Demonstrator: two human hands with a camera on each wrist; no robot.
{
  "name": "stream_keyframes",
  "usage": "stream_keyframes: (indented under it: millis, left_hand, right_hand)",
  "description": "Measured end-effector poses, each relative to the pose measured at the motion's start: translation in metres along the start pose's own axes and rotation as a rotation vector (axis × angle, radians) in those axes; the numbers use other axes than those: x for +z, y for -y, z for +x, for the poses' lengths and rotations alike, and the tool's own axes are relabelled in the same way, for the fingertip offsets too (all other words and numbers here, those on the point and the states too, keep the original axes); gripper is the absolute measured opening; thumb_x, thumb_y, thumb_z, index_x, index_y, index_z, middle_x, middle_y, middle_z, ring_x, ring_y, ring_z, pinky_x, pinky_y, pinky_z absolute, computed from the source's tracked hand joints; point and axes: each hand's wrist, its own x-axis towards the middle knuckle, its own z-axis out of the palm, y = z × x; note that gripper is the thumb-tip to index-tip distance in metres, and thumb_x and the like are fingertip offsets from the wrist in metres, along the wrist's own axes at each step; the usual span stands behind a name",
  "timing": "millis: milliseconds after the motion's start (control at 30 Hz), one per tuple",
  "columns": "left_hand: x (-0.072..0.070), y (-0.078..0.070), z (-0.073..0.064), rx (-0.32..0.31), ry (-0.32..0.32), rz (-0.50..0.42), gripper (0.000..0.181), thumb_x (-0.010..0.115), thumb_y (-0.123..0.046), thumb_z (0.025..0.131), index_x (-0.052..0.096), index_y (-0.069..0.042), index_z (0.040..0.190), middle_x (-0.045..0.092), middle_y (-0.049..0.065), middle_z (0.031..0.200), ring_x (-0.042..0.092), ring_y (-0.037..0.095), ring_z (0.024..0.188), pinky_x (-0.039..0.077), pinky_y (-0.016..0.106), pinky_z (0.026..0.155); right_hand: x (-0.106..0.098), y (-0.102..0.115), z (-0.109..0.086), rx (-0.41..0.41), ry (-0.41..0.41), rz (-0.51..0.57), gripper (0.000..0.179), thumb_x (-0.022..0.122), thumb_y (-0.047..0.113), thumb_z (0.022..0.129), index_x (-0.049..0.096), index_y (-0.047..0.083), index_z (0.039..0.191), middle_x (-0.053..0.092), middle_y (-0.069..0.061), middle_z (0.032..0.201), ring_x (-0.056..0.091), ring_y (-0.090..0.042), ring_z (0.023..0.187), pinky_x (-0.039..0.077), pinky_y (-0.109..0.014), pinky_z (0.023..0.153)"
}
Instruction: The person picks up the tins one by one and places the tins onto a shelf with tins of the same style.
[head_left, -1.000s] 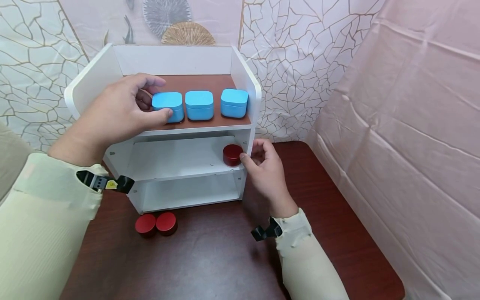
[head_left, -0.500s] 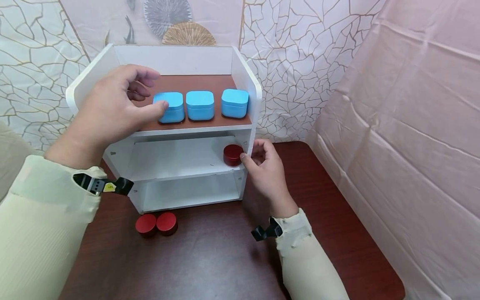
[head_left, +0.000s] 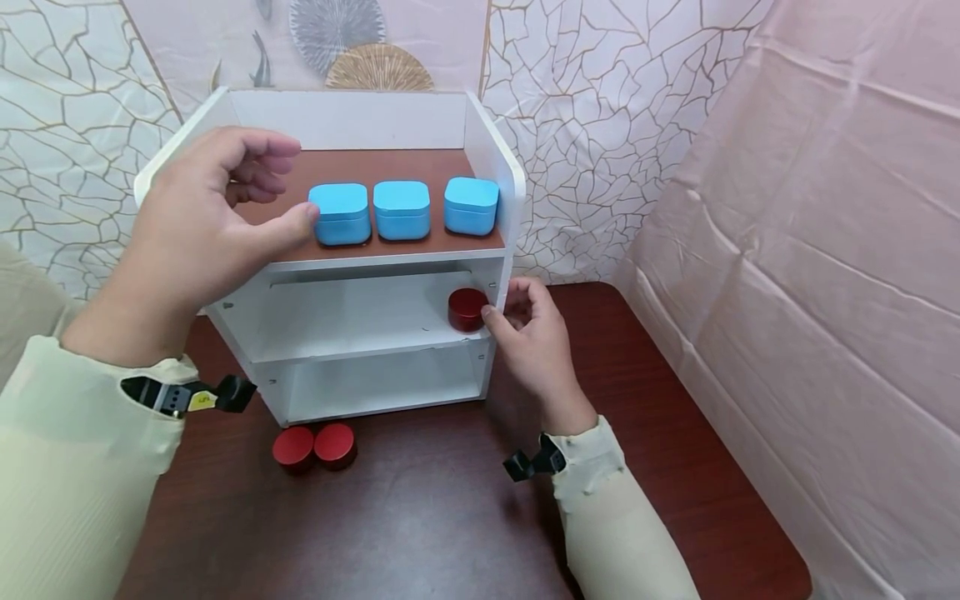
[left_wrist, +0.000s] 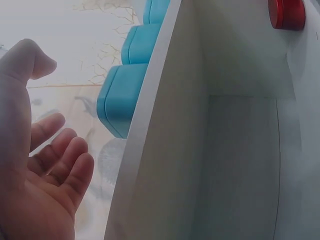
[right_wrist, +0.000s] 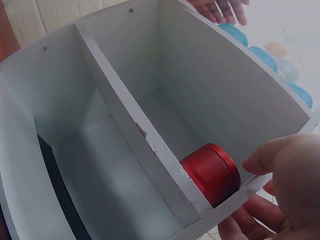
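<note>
My left hand (head_left: 198, 221) holds nothing; its fingers are loosely bent and its thumb points at the leftmost blue lidded box (head_left: 341, 215). Two more blue boxes, a middle one (head_left: 402, 212) and a right one (head_left: 471, 207), stand in the same row on the brown top of a white shelf unit (head_left: 360, 312). With my right hand (head_left: 536, 346) I grip the unit's right side panel, thumb at the front edge and fingers around the outside. Just inside that panel, on the middle shelf, sits a round red tin (right_wrist: 212, 172), close to the thumb.
Two more red tins, a left one (head_left: 293, 450) and a right one (head_left: 335, 446), stand side by side on the dark wooden table (head_left: 420, 508) before the unit's left front corner. Patterned cloth (head_left: 592, 125) hangs behind; pinkish cloth (head_left: 810, 250) hangs along the right.
My left hand has let go of the leftmost blue box and drawn back to the left, its fingers rising off it. The right hand keeps its hold on the panel.
</note>
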Motion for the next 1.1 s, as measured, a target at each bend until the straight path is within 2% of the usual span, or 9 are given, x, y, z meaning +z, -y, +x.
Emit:
stream_keyframes:
  millis: [200, 367, 667, 900, 1000, 1100]
  left_hand:
    - [-0.005, 0.001, -0.014, 0.034, -0.015, -0.034, 0.055, 0.086, -0.021, 0.084, 0.067, -0.019, 0.136, 0.060, -0.011, 0.117, 0.058, 0.009, 0.105, 0.045, 0.010, 0.092]
    - [-0.009, 0.002, -0.026, 0.031, -0.021, -0.029, 0.056, 0.086, -0.018, 0.083, 0.068, -0.020, 0.136, 0.060, -0.012, 0.117, 0.058, 0.007, 0.105, 0.045, 0.007, 0.091]
    - [-0.015, 0.003, -0.050, 0.105, -0.055, -0.044, 0.059, 0.088, -0.004, 0.077, 0.070, -0.015, 0.132, 0.063, -0.013, 0.118, 0.059, 0.006, 0.104, 0.046, 0.005, 0.092]
    - [-0.017, 0.008, -0.068, 0.192, -0.072, -0.097, 0.064, 0.085, 0.011, 0.071, 0.071, -0.008, 0.130, 0.066, -0.006, 0.113, 0.062, 0.009, 0.100, 0.049, 0.007, 0.092]
    - [-0.017, 0.011, -0.075, 0.200, -0.068, -0.099, 0.065, 0.085, 0.013, 0.068, 0.071, -0.006, 0.129, 0.065, -0.004, 0.112, 0.061, 0.010, 0.100, 0.049, 0.007, 0.092]
    - [-0.017, 0.016, -0.083, 0.195, -0.071, -0.073, 0.067, 0.087, 0.013, 0.067, 0.071, -0.007, 0.129, 0.065, -0.006, 0.111, 0.060, 0.007, 0.100, 0.049, 0.005, 0.085]
  right_hand:
    - [0.001, 0.004, 0.000, 0.007, -0.003, 0.000, 0.033, 0.072, 0.006, 0.096, 0.057, 0.005, 0.126, 0.063, -0.016, 0.116, 0.062, -0.029, 0.106, 0.057, -0.036, 0.091]
    - [0.001, 0.003, -0.001, -0.006, -0.007, 0.006, 0.035, 0.075, 0.011, 0.096, 0.058, 0.009, 0.126, 0.064, -0.013, 0.116, 0.063, -0.026, 0.106, 0.057, -0.036, 0.091]
    - [0.000, -0.003, -0.001, -0.033, 0.003, 0.035, 0.038, 0.077, 0.018, 0.095, 0.058, 0.011, 0.127, 0.064, -0.011, 0.117, 0.064, -0.025, 0.106, 0.058, -0.034, 0.090]
    - [-0.001, -0.003, -0.001, -0.036, 0.004, 0.012, 0.037, 0.076, 0.019, 0.096, 0.058, 0.012, 0.127, 0.065, -0.009, 0.117, 0.064, -0.023, 0.106, 0.058, -0.031, 0.090]
    - [-0.001, -0.003, -0.001, -0.035, 0.004, 0.006, 0.037, 0.076, 0.019, 0.095, 0.058, 0.013, 0.127, 0.065, -0.009, 0.117, 0.064, -0.023, 0.106, 0.058, -0.030, 0.089]
    - [0.000, -0.003, -0.001, -0.034, 0.003, 0.006, 0.037, 0.076, 0.019, 0.095, 0.058, 0.012, 0.127, 0.065, -0.009, 0.117, 0.064, -0.022, 0.107, 0.058, -0.029, 0.089]
